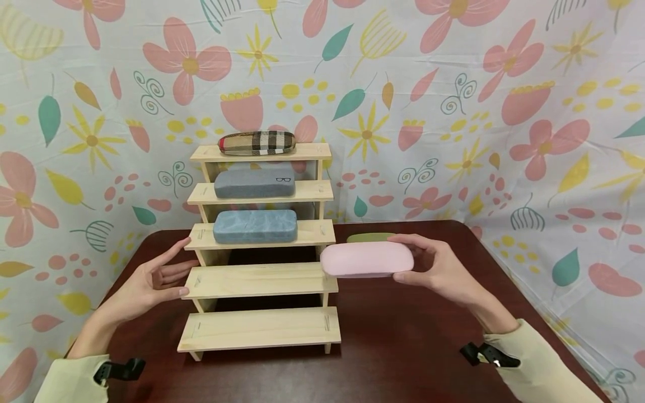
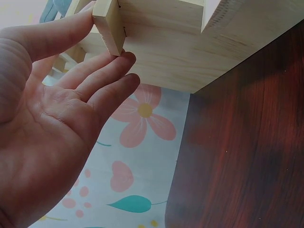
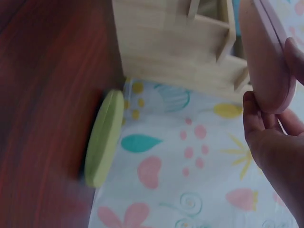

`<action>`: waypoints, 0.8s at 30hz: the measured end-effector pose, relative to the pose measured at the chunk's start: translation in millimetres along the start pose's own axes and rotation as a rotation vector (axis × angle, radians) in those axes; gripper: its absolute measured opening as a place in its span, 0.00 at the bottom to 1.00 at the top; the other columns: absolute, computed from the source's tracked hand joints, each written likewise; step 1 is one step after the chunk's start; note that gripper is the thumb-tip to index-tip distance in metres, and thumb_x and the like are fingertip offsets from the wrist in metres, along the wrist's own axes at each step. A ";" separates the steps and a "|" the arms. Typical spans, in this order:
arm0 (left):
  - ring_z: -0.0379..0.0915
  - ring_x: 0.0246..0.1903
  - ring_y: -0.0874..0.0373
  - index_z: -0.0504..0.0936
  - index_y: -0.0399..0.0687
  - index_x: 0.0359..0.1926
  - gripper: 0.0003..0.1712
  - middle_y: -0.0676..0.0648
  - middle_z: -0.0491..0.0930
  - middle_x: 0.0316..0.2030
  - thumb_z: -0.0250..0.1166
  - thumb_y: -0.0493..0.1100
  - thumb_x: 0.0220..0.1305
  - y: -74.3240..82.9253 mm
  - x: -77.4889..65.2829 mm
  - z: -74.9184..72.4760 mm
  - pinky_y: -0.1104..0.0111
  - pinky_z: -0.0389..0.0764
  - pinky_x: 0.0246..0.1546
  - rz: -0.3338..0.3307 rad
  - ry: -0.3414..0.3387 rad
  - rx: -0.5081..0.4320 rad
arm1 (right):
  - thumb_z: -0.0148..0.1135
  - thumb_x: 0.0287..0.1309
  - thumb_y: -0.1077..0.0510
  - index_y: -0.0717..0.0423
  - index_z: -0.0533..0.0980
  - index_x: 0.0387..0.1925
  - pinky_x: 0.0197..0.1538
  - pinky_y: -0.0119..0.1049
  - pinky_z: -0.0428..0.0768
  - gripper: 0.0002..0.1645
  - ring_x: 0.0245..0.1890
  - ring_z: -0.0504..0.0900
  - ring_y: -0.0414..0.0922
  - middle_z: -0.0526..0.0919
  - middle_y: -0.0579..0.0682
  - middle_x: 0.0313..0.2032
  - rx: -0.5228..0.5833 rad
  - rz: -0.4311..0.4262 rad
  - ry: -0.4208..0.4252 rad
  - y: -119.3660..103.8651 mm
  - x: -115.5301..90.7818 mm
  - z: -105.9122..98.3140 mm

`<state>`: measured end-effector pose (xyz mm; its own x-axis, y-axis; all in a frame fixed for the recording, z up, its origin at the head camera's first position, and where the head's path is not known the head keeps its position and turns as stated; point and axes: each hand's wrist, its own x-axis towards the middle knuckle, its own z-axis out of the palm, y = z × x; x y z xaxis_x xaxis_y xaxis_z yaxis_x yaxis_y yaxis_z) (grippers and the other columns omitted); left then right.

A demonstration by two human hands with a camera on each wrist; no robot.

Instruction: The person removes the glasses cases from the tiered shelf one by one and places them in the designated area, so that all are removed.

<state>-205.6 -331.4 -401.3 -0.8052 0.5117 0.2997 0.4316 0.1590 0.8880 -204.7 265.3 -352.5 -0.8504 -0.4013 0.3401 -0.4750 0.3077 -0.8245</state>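
A pale wooden stepped display rack (image 1: 259,329) stands on the table. My left hand (image 1: 143,288) is at its left side, thumb and fingers on either side of a step's end (image 2: 109,26). In my right hand (image 1: 443,271) is a pink glasses case (image 1: 368,258), held by its right end between thumb and fingers, raised beside the rack's right edge. A light blue glasses case (image 1: 255,226) lies on the middle step, a grey one (image 1: 254,184) above it, and a plaid one (image 1: 257,143) on top. The two lowest steps are bare.
Behind the pink case, a green glasses case (image 3: 103,137) lies on the dark red-brown table (image 1: 403,347), near its back edge. A flower-printed cloth (image 1: 433,112) hangs around the back and sides of the table.
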 end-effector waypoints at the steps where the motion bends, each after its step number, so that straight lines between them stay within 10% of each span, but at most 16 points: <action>1: 0.69 0.69 0.64 0.44 0.46 0.86 0.57 0.63 0.58 0.79 0.64 0.19 0.67 -0.1 0.0 0.0 0.62 0.87 0.49 -0.001 0.000 -0.001 | 0.80 0.55 0.69 0.57 0.78 0.67 0.39 0.37 0.86 0.37 0.41 0.84 0.49 0.86 0.56 0.52 0.013 0.002 -0.003 2.1 -1.9 -3.6; 24: 0.71 0.68 0.65 0.45 0.51 0.87 0.57 0.52 0.67 0.74 0.67 0.25 0.68 3.5 -1.7 1.1 0.60 0.87 0.48 -0.062 0.021 0.042 | 0.75 0.61 0.69 0.66 0.74 0.68 0.47 0.35 0.86 0.35 0.47 0.84 0.47 0.81 0.62 0.57 0.066 0.113 -0.015 86.2 -16.7 -37.7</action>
<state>-202.3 -330.8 -399.1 -0.8389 0.4821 0.2527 0.3973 0.2250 0.8897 -239.9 331.0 -412.2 -0.8940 -0.3802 0.2370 -0.3598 0.2942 -0.8854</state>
